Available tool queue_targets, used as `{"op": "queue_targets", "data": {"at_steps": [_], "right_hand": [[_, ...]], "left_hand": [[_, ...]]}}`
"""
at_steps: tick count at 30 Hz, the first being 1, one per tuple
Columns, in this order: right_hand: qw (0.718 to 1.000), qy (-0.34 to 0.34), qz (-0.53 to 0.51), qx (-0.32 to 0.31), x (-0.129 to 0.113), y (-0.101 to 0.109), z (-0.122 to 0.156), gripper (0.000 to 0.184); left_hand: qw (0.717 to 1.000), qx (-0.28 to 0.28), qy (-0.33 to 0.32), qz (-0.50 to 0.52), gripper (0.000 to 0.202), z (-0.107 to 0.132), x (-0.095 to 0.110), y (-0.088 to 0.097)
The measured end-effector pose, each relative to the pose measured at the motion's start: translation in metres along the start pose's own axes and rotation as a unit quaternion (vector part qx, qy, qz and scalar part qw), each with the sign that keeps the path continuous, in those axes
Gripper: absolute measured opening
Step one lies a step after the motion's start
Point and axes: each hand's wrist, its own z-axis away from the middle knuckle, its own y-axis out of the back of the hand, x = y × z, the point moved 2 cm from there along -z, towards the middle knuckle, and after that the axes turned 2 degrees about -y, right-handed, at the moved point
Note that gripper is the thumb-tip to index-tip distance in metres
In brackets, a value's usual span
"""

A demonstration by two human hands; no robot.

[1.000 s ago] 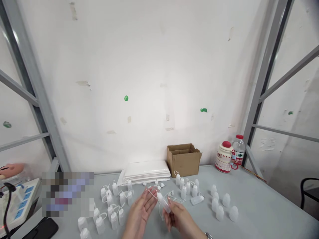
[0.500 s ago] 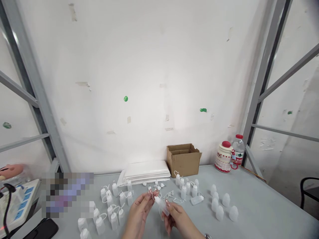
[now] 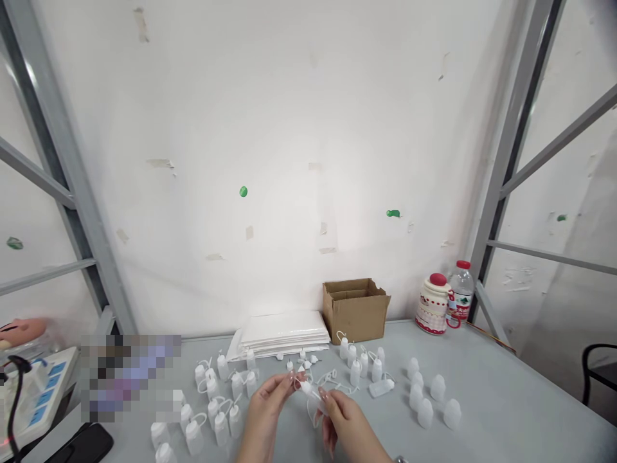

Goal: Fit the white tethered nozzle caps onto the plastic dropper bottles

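Observation:
A small translucent plastic squeeze bottle [image 3: 314,400] is held tilted, with my right hand [image 3: 346,417] closed around its body. At its upper left end, my left hand [image 3: 270,400] pinches a small white nozzle cap [image 3: 301,371] between thumb and fingers. A thin white strap loops below the bottle. Just beyond my hands lie loose white cap straps [image 3: 330,375] and several small white nozzle pieces [image 3: 303,357]. Capped bottles [image 3: 221,427] with looped straps stand to the left, and more bottles [image 3: 355,372] stand behind my right hand, one lying on its side [image 3: 381,388].
Several frosted, rounded pieces [image 3: 425,413] stand at the right. At the back are stacked white sheets [image 3: 284,331], a cardboard box [image 3: 357,318], a red-lidded jar [image 3: 432,307] and a water bottle [image 3: 461,289]. A black phone [image 3: 89,444] and a power strip [image 3: 51,386] occupy the left.
The white nozzle cap now shows above my left fingertips at the bottle's end. Both hands have shifted only slightly; the things on the table have not moved.

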Motion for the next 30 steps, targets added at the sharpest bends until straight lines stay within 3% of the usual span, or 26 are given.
{"op": "queue_targets", "data": {"at_steps": [6,12,22,26,30], "right_hand": [[0.997,0.028,0.065,0.022,-0.003,0.001,0.007,0.067],[0.997,0.032,0.062,0.014,-0.003,0.002,0.005,0.065],[0.998,0.003,-0.055,-0.029,0.0,-0.004,-0.004,0.067],[0.997,0.008,-0.053,-0.048,0.0,-0.003,-0.002,0.064],[0.994,0.078,-0.04,-0.06,-0.005,-0.004,0.004,0.049]], "left_hand": [[0.996,-0.01,-0.023,-0.086,0.024,-0.001,0.0,0.002],[0.995,-0.013,-0.017,-0.098,0.024,-0.001,0.001,0.001],[0.996,-0.001,0.036,0.086,0.034,0.003,0.002,-0.008],[0.999,0.003,0.011,0.03,0.032,0.0,0.001,-0.002],[0.999,-0.009,-0.005,-0.041,0.031,-0.001,0.001,-0.001]]}}
